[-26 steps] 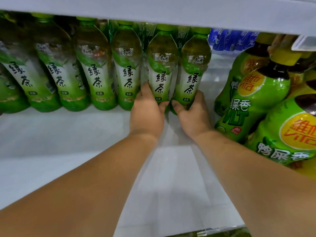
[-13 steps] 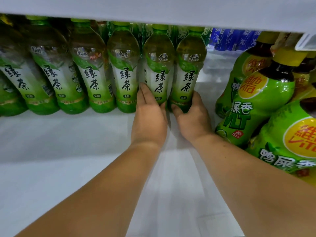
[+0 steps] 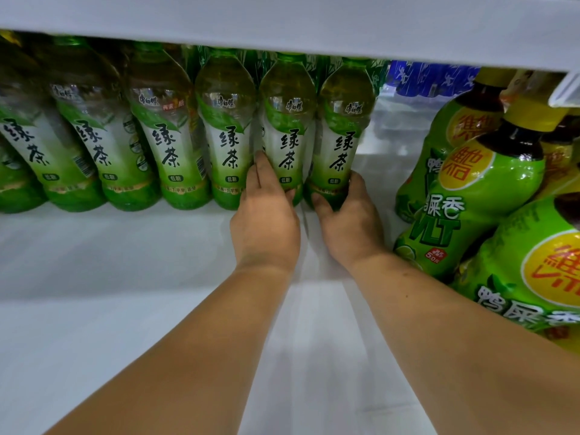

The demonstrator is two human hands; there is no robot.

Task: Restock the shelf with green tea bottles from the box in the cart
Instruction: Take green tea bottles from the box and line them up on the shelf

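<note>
A row of several green tea bottles stands upright at the back of the white shelf [image 3: 94, 309]. My left hand [image 3: 266, 221] wraps the base of the second bottle from the right [image 3: 287, 127], its fingers reaching up the bottle's left side. My right hand [image 3: 348, 224] holds the base of the rightmost green tea bottle [image 3: 345, 120], thumb in front and fingers on its right side. Both bottles stand on the shelf, touching each other and in line with the row. The cart and box are out of view.
Bright green bottles with yellow caps [image 3: 477, 196] crowd the right side, close to my right forearm. Blue bottles [image 3: 430, 76] sit at the back right. The shelf above [image 3: 282, 23] hangs low over the bottle caps.
Both hands have slid the two bottles slightly back and upright into line with the row. The grip is unchanged; the view has shifted a little closer.
</note>
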